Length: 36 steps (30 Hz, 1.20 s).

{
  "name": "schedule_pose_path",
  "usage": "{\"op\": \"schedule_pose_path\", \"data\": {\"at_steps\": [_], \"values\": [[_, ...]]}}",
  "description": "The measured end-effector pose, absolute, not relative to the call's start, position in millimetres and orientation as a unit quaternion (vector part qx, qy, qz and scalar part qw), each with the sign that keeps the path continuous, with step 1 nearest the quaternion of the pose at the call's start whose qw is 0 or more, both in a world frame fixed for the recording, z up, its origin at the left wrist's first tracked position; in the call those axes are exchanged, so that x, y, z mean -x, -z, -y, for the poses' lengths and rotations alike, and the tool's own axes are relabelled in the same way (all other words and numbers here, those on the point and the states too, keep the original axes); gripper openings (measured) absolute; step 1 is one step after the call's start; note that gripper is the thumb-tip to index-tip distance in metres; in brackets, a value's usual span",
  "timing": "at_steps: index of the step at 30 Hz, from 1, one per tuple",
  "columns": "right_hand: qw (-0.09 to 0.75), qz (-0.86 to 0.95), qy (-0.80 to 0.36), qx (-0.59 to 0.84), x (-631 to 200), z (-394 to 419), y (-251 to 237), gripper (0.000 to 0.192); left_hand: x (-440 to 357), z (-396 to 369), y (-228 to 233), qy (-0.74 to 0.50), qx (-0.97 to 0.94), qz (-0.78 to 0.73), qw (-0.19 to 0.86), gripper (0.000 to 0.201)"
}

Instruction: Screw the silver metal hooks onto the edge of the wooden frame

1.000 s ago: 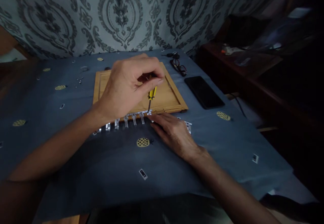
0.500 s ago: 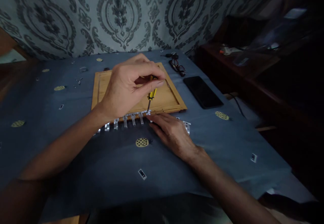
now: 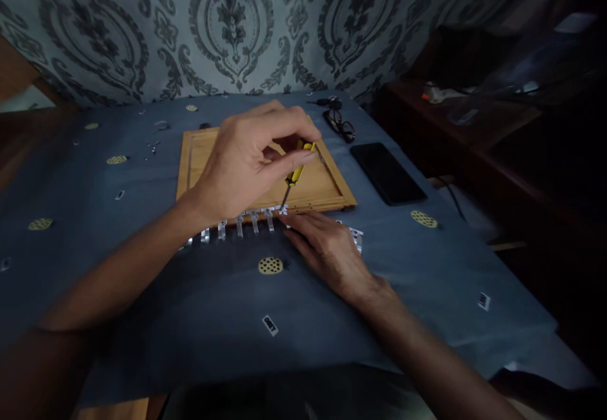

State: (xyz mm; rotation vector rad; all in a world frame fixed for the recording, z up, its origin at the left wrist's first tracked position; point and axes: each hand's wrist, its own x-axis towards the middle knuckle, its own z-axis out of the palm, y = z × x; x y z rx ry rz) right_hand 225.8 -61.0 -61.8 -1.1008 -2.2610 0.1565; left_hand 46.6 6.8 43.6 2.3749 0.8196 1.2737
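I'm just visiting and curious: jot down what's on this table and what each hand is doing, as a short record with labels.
Left hand: grips a yellow-and-black screwdriver
Screwdriver: tilted, tip down at the near edge of a wooden panel
Right hand: fingertips beside the screwdriver tip; grip unclear
Panel edge: row of silver metal pieces
Right of panel: dark phone, with eyeglasses farther back
Left of panel: tiny loose bits, too small to identify
Table covering: blue cloth with pineapple prints

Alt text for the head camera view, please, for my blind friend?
A left hand holds a yellow-and-black screwdriver pointing down at silver metal brackets along the near edge of a framed wooden panel on blue patterned cloth. A right hand rests beside them.
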Motion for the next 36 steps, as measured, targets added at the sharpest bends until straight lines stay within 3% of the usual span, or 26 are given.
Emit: {"op": "schedule_pose_path", "data": {"at_steps": [18,24,36], "values": [[0.308,0.856,-0.047,0.413,-227.4,60.2,61.1,0.023,-45.2,-14.8,-38.2,-0.42,-0.844,-0.27,0.198,0.016],[0.305,0.856,-0.046,0.415,-227.7,60.1,63.0,0.024,-46.4,-14.9,-38.0,-0.43,-0.835,-0.271,0.211,0.008],[0.307,0.854,-0.046,0.417,-227.7,60.2,62.5,0.024,-44.4,-9.2,-43.3,-0.403,-0.852,-0.277,0.186,0.01]]}}
